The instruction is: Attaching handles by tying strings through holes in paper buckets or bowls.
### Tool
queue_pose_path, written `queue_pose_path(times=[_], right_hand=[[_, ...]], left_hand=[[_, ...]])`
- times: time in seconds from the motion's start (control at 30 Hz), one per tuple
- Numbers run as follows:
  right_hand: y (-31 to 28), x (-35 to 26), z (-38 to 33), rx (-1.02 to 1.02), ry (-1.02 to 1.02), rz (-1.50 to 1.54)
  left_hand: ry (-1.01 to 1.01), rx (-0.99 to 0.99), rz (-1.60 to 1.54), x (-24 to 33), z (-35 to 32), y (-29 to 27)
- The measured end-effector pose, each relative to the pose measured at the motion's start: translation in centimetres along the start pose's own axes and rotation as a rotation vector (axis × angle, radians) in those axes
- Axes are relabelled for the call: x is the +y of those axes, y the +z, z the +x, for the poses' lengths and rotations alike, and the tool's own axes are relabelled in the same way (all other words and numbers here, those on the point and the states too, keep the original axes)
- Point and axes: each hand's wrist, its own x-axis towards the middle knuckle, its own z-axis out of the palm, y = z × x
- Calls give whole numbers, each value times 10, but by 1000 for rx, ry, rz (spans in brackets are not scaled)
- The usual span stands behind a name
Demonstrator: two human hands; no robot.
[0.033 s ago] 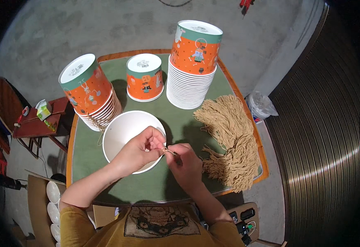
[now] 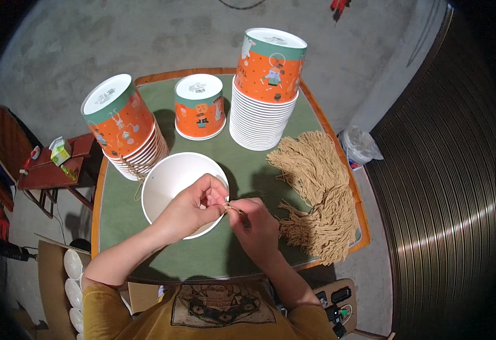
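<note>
Head view: left hand (image 2: 190, 205) and right hand (image 2: 255, 228) pinch a tan cord (image 2: 235, 209) beside a white bucket (image 2: 166, 178)

Both hands meet at the right edge of the bucket, whose mouth faces the camera. The left hand reaches across the opening, its grip closed on the cord between thumb and forefinger. The right hand sits just outside the rim, its grip also closed on the cord, fingers curled. The cord runs in a short bit between the fingertips; whether it passes through the bucket's wall cannot be told.

The bucket rests on a counter (image 2: 174, 262) with a green top and orange-brown edge. Behind it stand a leaning left stack (image 2: 124, 129) of upturned orange-and-green buckets, a single upturned bucket (image 2: 200, 114) and a taller right stack (image 2: 266, 93). Loose strands (image 2: 139, 166) hang against the left stack. A thick bundle of tan cords (image 2: 320, 190) lies at the counter's right side, near the right hand.

Off the counter, a tissue box (image 2: 60, 149) sits on a small reddish table (image 2: 47, 177) at left; a ribbed metal shutter (image 2: 449, 204) fills the right.
</note>
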Motion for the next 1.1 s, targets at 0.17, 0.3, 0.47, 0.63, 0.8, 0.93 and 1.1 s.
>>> queue_pose_path(times=[0.17,0.3,0.47,0.63,0.8,0.93,1.1], right_hand=[[0,0,1,-12,-62,-10],[0,-3,-1,-41,21,77],[2,1,-6,-60,178,198],[1,1,-10,-78,205,251],[-1,0,-17,-142,335,362],[-2,2,-21,-117,393,412],[-1,-1,-20,-54,427,549]], left_hand=[[31,19,73,1,-2,2],[60,21,191,3,-5,4],[56,26,325,8,-8,4],[32,57,482,13,-11,0],[267,85,617,8,-12,-1],[290,67,637,9,-12,1],[291,36,627,10,-10,3]])
